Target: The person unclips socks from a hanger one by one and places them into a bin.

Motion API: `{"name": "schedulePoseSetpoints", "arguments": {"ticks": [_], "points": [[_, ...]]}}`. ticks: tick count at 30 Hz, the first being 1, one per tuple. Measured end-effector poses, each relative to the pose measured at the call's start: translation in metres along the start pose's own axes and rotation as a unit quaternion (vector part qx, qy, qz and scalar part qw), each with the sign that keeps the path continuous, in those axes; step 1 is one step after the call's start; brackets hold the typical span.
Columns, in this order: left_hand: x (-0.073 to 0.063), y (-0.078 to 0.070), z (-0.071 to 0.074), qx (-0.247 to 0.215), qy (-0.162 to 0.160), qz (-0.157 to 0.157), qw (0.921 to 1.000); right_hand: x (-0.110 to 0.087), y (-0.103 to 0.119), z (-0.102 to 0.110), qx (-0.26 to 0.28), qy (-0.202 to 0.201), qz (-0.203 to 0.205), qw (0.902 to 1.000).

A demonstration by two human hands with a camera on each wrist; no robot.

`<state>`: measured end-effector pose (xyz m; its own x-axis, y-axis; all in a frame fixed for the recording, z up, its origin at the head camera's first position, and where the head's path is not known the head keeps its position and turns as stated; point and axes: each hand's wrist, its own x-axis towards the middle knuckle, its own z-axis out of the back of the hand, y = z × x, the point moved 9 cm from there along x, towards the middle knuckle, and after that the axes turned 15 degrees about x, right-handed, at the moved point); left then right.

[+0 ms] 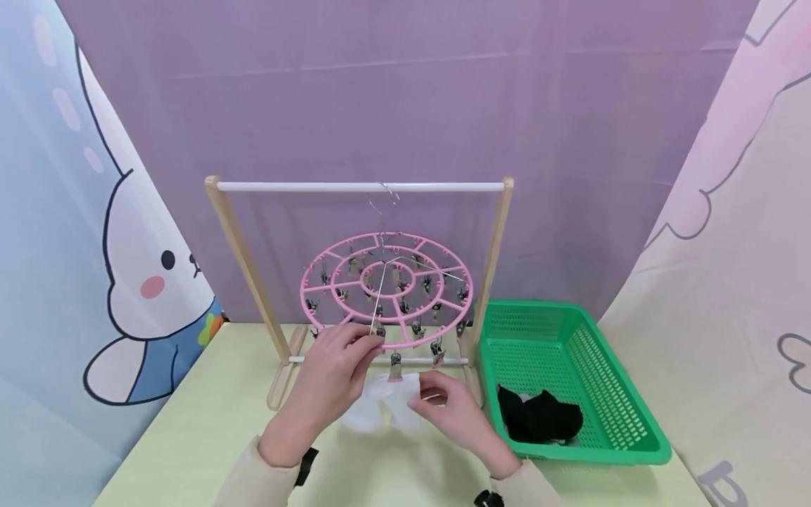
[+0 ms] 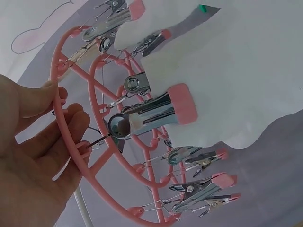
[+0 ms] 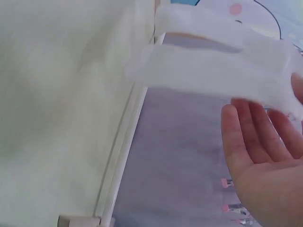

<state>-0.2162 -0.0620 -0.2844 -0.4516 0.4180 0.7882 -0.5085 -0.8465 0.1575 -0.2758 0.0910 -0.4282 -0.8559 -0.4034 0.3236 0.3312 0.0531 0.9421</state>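
A round pink clip hanger [image 1: 386, 346] hangs tilted toward me from a rod. My left hand [image 1: 338, 362] grips its near rim; in the left wrist view the thumb and fingers sit either side of the pink ring [image 2: 71, 142]. Below that rim, a metal clip [image 1: 395, 366] with pink tips bites the top of a pair of white socks [image 1: 374, 408]. At the socks' right edge is my right hand [image 1: 453, 408], thumb and fingertips touching the cloth with a gap between thumb and forefinger. The right wrist view shows its fingers [image 3: 255, 137] loosely extended beside the hanging socks [image 3: 203, 68].
The wooden stand [image 1: 250, 274] carries a white top rod [image 1: 304, 186]. To its right a green basket [image 1: 570, 454] contains black socks [image 1: 545, 417] and some pale cloth. Several other clips [image 1: 437, 350] dangle from the rings. A purple curtain [image 1: 405, 105] hangs behind.
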Motion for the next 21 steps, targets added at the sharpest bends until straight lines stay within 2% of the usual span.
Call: {"name": "schedulePoseSetpoints", "arguments": {"ticks": [6, 12, 16, 21], "points": [[0.0, 0.001, -0.001, -0.002, 0.006, 0.005, 1.0, 0.005, 0.002, -0.005, 0.031, -0.011, -0.014, 0.9994], [-0.001, 0.003, 0.0, 0.019, 0.014, 0.021, 0.9995, 0.004, 0.005, -0.003, 0.015, -0.013, -0.018, 0.9996], [-0.003, -0.001, 0.008, 0.025, -0.015, 0.029, 0.9992, 0.003, 0.006, 0.002, 0.001, -0.017, -0.018, 0.9997], [-0.015, -0.017, 0.019, 0.009, -0.09, 0.032, 0.9954, 0.001, 0.009, 0.008, -0.019, -0.026, -0.017, 0.9993]]}}
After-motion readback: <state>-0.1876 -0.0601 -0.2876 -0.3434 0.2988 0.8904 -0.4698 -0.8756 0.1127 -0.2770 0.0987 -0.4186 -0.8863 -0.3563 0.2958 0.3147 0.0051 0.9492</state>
